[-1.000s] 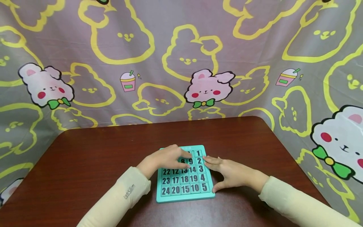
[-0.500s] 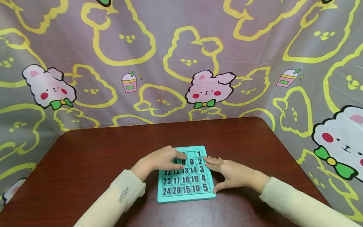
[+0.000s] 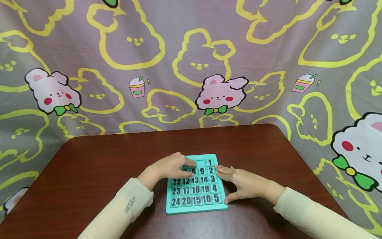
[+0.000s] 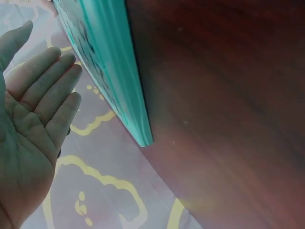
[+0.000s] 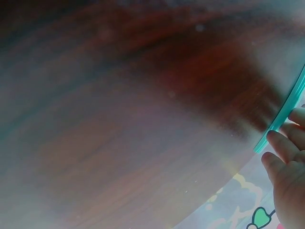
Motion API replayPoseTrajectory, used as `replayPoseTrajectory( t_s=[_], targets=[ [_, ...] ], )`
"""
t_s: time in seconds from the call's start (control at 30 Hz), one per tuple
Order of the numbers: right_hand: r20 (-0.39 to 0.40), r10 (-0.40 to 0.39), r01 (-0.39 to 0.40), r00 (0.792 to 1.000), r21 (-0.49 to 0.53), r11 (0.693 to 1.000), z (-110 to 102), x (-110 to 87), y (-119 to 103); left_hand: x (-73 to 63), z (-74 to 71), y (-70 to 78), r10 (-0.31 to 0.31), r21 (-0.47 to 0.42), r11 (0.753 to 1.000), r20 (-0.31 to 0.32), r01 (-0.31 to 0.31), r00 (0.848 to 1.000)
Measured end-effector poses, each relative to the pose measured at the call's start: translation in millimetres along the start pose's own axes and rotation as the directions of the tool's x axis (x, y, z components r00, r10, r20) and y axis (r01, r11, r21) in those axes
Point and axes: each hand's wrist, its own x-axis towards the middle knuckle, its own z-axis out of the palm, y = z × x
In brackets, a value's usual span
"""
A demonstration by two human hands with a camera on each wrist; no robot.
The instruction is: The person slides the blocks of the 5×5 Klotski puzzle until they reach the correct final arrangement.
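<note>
A teal sliding number puzzle [image 3: 195, 210] lies flat on the table, its numbered tiles in a square grid. A gap [image 3: 201, 163] shows in its top row, just left of tile 1 [image 3: 210, 162]. Over the puzzle's upper left part is my left hand [image 3: 170, 167], thumb and index finger extended above the upper rows; it hides several tiles there. The left wrist view shows this palm [image 4: 33, 124] with the fingers nearly straight. My right hand [image 3: 246, 182] rests along the puzzle's right side, fingertips at the upper edge and thumb near the lower right corner.
The puzzle is near the front of a dark reddish-brown table [image 3: 113, 159] with rounded far corners. A grey-pink curtain [image 3: 176, 43] with cartoon bears and rabbits surrounds the table at the back and sides.
My left hand has moved slightly left, and a top-row tile has slid left with it, so a gap now shows beside tile 1. The right hand stays in place.
</note>
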Motion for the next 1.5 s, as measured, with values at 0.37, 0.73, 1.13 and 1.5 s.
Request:
replayPoseTrajectory(
  t_s=[0.37,0.73,1.13,1.5],
  targets=[
    [0.001,-0.002,0.002,1.000,-0.002,1.000,-1,0.6,1,19.8,-2.2,10.4,0.048,0.031,0.998,0.018,-0.048,0.999],
    [0.003,-0.002,0.002,1.000,0.022,1.000,0,-1.6,0,41.1,0.2,19.3,0.067,0.043,0.997,0.083,-0.071,0.994],
    [-0.008,-0.012,0.012,1.000,0.009,1.000,0,-1.3,1,49.0,4.3,17.9,0.038,0.030,0.999,0.112,-0.042,0.993],
    [0.000,-0.002,0.002,1.000,0.014,1.000,0,-1.1,0,40.2,5.1,12.5,0.019,0.034,0.999,0.087,-0.022,0.996]
  ],
)
